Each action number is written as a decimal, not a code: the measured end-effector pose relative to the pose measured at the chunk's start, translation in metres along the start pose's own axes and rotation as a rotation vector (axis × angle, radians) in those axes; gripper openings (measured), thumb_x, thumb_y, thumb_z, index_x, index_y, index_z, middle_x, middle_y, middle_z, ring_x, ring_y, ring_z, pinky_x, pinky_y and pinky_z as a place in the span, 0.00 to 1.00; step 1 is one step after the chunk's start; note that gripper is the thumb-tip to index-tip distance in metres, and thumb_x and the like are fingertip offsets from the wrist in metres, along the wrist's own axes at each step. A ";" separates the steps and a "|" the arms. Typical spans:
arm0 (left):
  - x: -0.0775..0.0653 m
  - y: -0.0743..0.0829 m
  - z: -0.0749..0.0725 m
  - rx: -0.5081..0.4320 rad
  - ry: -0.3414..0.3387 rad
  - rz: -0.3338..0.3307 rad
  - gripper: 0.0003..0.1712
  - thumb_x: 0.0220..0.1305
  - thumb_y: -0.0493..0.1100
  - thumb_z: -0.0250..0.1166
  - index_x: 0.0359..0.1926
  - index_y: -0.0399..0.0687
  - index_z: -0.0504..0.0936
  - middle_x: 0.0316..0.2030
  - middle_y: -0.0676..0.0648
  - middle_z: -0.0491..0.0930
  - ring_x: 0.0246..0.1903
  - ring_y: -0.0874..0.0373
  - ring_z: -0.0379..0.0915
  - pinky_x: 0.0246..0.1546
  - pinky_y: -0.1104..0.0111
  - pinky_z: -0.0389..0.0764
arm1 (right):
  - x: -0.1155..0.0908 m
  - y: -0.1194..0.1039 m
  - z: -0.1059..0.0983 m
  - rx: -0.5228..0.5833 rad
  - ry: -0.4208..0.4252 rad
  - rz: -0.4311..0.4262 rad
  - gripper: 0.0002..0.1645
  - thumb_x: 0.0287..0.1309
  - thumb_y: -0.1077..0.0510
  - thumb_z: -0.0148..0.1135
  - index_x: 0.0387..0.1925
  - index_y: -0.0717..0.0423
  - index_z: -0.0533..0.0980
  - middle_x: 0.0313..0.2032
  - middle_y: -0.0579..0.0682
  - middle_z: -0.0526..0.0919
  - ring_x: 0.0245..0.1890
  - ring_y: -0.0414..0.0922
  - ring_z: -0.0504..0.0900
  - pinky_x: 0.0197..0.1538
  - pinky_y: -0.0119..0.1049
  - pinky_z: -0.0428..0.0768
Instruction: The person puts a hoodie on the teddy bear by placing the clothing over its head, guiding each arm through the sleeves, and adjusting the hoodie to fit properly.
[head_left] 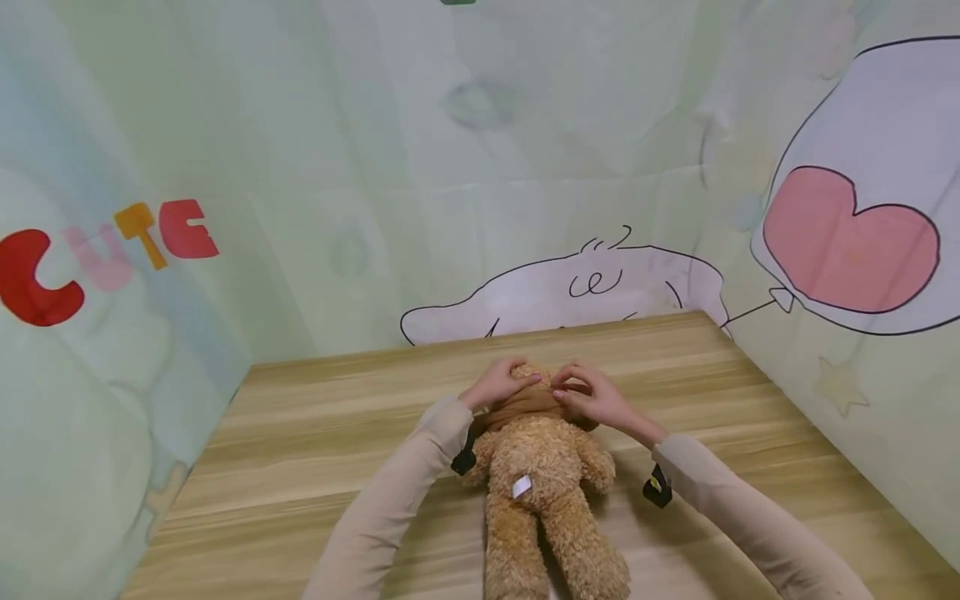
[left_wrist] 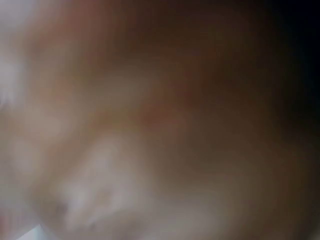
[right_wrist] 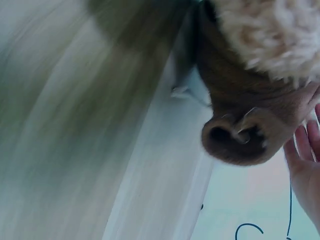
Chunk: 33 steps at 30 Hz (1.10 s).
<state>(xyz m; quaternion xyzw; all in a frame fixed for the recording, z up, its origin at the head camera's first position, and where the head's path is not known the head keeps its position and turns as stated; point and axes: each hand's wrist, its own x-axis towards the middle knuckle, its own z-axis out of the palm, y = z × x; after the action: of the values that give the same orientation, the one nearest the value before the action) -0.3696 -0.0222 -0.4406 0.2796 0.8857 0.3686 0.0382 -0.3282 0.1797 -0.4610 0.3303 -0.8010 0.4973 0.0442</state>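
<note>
A light-brown plush teddy bear [head_left: 543, 458] lies on the table, its legs toward me and a small white tag on its lower body. Brown cloth [head_left: 525, 406] wraps around its neck and head end. My left hand [head_left: 497, 385] pinches the cloth's upper edge from the left, thumb on top. From the right, my right hand [head_left: 597, 400] pinches the same cloth with thumb and index finger. In the right wrist view, a rolled end of the brown cloth [right_wrist: 240, 95] hangs beside curly fur [right_wrist: 275, 37], with fingers [right_wrist: 303, 145] at its side. The left wrist view is a close blur.
The wood-grain table [head_left: 337, 442] reaches back to a pale printed curtain [head_left: 360, 167] that also rises on both sides. Black wrist straps [head_left: 657, 487] sit under the sleeves.
</note>
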 end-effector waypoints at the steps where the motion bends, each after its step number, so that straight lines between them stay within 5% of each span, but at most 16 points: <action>1: -0.001 -0.002 0.001 0.008 0.036 0.026 0.14 0.60 0.47 0.58 0.29 0.39 0.74 0.26 0.45 0.75 0.29 0.56 0.71 0.35 0.69 0.72 | -0.001 0.000 0.000 -0.056 -0.007 0.014 0.11 0.57 0.58 0.56 0.42 0.57 0.73 0.43 0.54 0.74 0.47 0.51 0.73 0.52 0.41 0.74; 5: -0.003 -0.003 0.008 0.076 0.190 0.123 0.22 0.57 0.46 0.61 0.15 0.47 0.59 0.15 0.54 0.52 0.16 0.64 0.49 0.22 0.77 0.54 | 0.000 0.000 -0.001 -0.285 -0.034 -0.011 0.09 0.57 0.52 0.55 0.40 0.49 0.74 0.37 0.46 0.78 0.41 0.43 0.76 0.44 0.42 0.75; 10: -0.009 0.003 0.015 0.065 0.374 0.147 0.25 0.54 0.44 0.63 0.13 0.47 0.57 0.14 0.54 0.50 0.16 0.64 0.47 0.21 0.77 0.51 | 0.009 -0.001 0.001 -0.408 -0.037 -0.141 0.05 0.58 0.53 0.53 0.29 0.47 0.74 0.25 0.41 0.74 0.28 0.36 0.70 0.34 0.35 0.71; 14: -0.012 0.003 0.019 -0.002 0.483 0.105 0.27 0.52 0.40 0.64 0.12 0.48 0.54 0.14 0.54 0.48 0.16 0.64 0.44 0.21 0.77 0.50 | 0.006 -0.001 0.003 -0.468 -0.065 -0.199 0.09 0.60 0.53 0.51 0.25 0.46 0.73 0.22 0.41 0.71 0.25 0.35 0.67 0.31 0.29 0.67; 19: -0.010 -0.001 0.019 -0.048 0.563 0.052 0.23 0.51 0.35 0.63 0.12 0.47 0.57 0.14 0.54 0.51 0.16 0.64 0.46 0.20 0.76 0.50 | -0.008 -0.004 0.007 -0.473 -0.099 -0.175 0.11 0.61 0.53 0.49 0.23 0.44 0.70 0.21 0.39 0.69 0.23 0.33 0.66 0.31 0.27 0.65; 22: -0.008 -0.006 0.018 -0.072 0.570 0.033 0.24 0.51 0.35 0.63 0.12 0.47 0.56 0.13 0.54 0.49 0.16 0.63 0.44 0.20 0.75 0.49 | -0.020 -0.006 0.009 -0.471 -0.105 -0.176 0.10 0.59 0.53 0.52 0.22 0.44 0.67 0.21 0.39 0.67 0.22 0.35 0.65 0.30 0.26 0.64; 27: -0.010 -0.008 0.015 -0.146 0.448 0.082 0.26 0.53 0.42 0.65 0.13 0.46 0.55 0.14 0.53 0.47 0.15 0.65 0.43 0.21 0.75 0.50 | -0.036 -0.005 0.012 -0.498 -0.090 -0.192 0.09 0.54 0.55 0.57 0.24 0.49 0.66 0.24 0.44 0.69 0.26 0.40 0.67 0.32 0.28 0.65; 30: -0.011 -0.006 0.012 -0.228 0.361 0.108 0.16 0.54 0.44 0.64 0.17 0.43 0.70 0.14 0.52 0.63 0.13 0.66 0.52 0.20 0.76 0.59 | -0.038 -0.006 0.011 -0.471 -0.081 -0.124 0.07 0.54 0.53 0.58 0.31 0.49 0.68 0.30 0.44 0.72 0.33 0.40 0.71 0.37 0.33 0.71; 33: -0.014 -0.002 0.009 -0.257 0.292 0.118 0.07 0.56 0.45 0.62 0.29 0.45 0.80 0.27 0.49 0.79 0.21 0.65 0.68 0.28 0.73 0.70 | -0.039 -0.007 0.008 -0.435 -0.081 -0.046 0.10 0.54 0.52 0.58 0.36 0.48 0.69 0.35 0.43 0.72 0.37 0.41 0.72 0.39 0.36 0.72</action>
<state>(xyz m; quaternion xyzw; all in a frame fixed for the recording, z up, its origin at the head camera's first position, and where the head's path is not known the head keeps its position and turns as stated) -0.3564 -0.0252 -0.4507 0.2673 0.8096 0.5168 -0.0769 -0.2915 0.1894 -0.4751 0.3507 -0.8828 0.2981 0.0934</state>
